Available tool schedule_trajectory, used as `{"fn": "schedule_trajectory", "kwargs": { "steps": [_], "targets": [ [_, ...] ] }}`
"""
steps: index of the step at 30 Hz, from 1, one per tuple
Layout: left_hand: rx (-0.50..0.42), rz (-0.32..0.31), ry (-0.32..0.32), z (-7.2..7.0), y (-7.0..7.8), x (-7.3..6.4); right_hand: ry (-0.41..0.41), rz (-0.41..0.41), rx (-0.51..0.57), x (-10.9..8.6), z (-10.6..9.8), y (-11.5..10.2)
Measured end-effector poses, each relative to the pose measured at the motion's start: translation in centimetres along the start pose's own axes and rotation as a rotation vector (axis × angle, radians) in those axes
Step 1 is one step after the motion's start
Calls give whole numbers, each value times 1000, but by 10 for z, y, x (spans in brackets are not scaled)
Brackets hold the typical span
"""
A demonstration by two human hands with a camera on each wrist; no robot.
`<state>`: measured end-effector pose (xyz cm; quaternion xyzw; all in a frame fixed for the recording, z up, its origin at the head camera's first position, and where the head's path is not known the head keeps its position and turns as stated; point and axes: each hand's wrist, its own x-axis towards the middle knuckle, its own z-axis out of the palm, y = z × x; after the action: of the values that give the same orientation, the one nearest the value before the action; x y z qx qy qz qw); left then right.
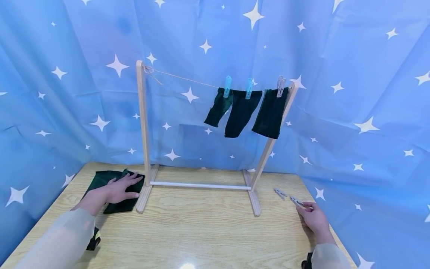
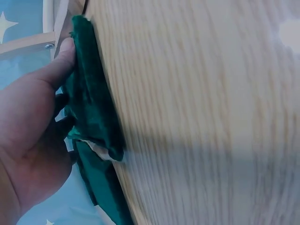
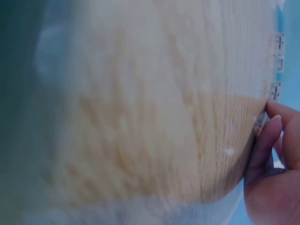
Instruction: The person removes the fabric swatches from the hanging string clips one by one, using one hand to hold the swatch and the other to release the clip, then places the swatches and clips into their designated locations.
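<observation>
At the left of the table my left hand [image 1: 122, 186] lies with spread fingers on a dark green cloth piece [image 1: 117, 207]. The left wrist view has its thumb along the edge of that green cloth [image 2: 91, 89]. Beside it lies another green cloth piece [image 1: 102, 178], partly under the hand. On the right side, my right hand [image 1: 315, 218] pinches a grey clothespin [image 1: 296, 201] between thumb and fingers, low over the table. A second grey clothespin [image 1: 280, 193] lies just beyond it. In the right wrist view the thumb and fingertips meet at the pinched clothespin [image 3: 275, 91].
A wooden drying rack [image 1: 144, 123] stands at the back with a string [image 1: 188, 78] across its top. Toward the string's right end hang three dark green cloths [image 1: 240, 112], clipped by blue clothespins [image 1: 227, 86] and grey clothespins [image 1: 280, 86]. A starry blue curtain surrounds the table [image 1: 201, 228].
</observation>
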<state>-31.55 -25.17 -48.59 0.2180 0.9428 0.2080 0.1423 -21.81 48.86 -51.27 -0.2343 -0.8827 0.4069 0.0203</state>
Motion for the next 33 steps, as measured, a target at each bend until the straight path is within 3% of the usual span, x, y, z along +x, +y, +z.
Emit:
{"fn": "schedule_trajectory", "kwargs": {
  "steps": [4, 9, 13, 15, 19, 23, 29, 33],
  "targets": [
    [-21, 33, 78, 2, -2, -3, -2, -4, -7, 0, 0, 1],
    [-70, 84, 275, 2, 2, -14, -22, -14, -2, 1, 1, 2],
    [-147, 73, 418, -3, 13, -26, -58, -9, 48, 0, -5, 2],
    [-188, 65, 459, -7, 19, -32, -75, -14, 95, -1, -8, 1],
    [-241, 89, 509, -14, 31, -41, -52, -48, 162, -4, -13, -2],
    [-280, 125, 527, -23, 54, -46, 18, -127, 158, -14, -21, -21],
    [-300, 180, 499, -38, 96, -42, 67, -302, 146, -39, -37, -78],
    [-297, 251, 487, -52, 126, -33, 60, -408, 127, -55, -46, -124]
  ]
}}
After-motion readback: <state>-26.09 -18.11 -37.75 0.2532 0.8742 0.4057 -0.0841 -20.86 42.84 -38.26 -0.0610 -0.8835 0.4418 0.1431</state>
